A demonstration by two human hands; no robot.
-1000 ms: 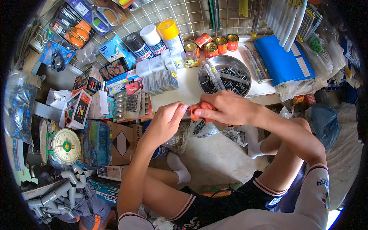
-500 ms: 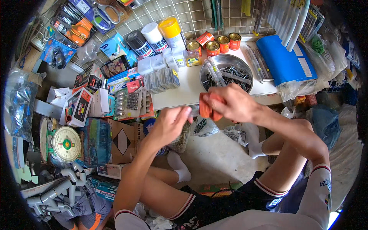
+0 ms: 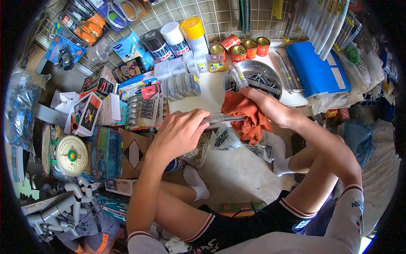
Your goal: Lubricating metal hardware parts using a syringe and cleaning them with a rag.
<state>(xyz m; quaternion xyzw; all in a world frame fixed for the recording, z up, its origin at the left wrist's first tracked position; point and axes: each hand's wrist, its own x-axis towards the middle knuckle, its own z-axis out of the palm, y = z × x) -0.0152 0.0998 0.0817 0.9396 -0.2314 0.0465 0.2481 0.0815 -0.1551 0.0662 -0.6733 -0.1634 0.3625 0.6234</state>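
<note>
My left hand [image 3: 179, 131] is closed on the left end of a slim, shiny, see-through tube-like thing [image 3: 222, 118], held level above the floor in front of the counter edge. A crumpled orange-red cloth [image 3: 250, 125] is gripped in my right hand [image 3: 268, 106] and covers the tube's right end. The cloth's loose part hangs down. Just behind my right hand stands a round metal bowl [image 3: 253, 62] with many dark screws [image 3: 265, 79] and some clear slim tubes [image 3: 237, 75] lying in it.
Orange-red cans [image 3: 238, 53], spray cans [image 3: 172, 34] and small clear cases [image 3: 179, 86] stand on the white counter [image 3: 186, 103]. At right lies a blue folder [image 3: 317, 65]; at left, a dial scale [image 3: 72, 155]. Bags of hardware [image 3: 226, 139] sit below.
The cloth, bunched in my right hand before, now hangs unfolded over the tube's right end. Both hands have moved slightly, and more of the tube shows between them.
</note>
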